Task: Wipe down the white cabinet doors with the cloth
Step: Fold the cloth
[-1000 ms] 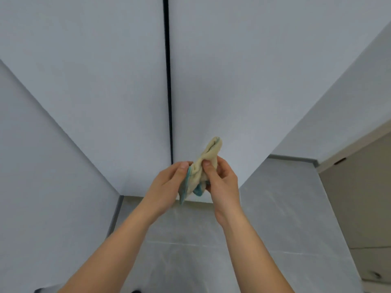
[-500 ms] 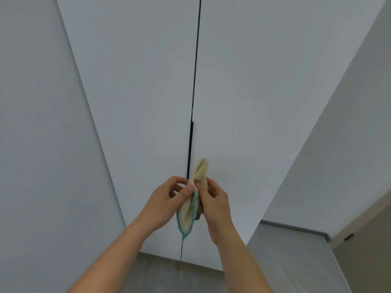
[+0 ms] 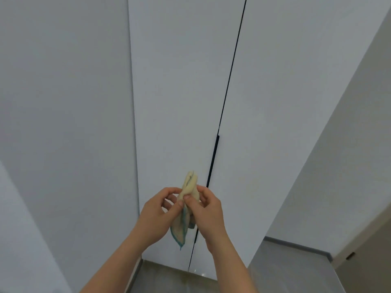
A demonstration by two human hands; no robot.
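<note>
Two tall white cabinet doors (image 3: 179, 102) meet at a dark vertical seam (image 3: 228, 85). In front of them, the left hand (image 3: 157, 216) and right hand (image 3: 208, 214) both pinch a folded cream cloth (image 3: 187, 199) with teal edging. Its long axis runs upright, rounded fold topmost, pointed corner hanging down.

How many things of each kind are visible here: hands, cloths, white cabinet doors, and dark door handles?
Hands: 2, left hand and right hand
Cloths: 1, cloth
White cabinet doors: 2, left door and right door
Dark door handles: 1, handle
Total: 6
</note>
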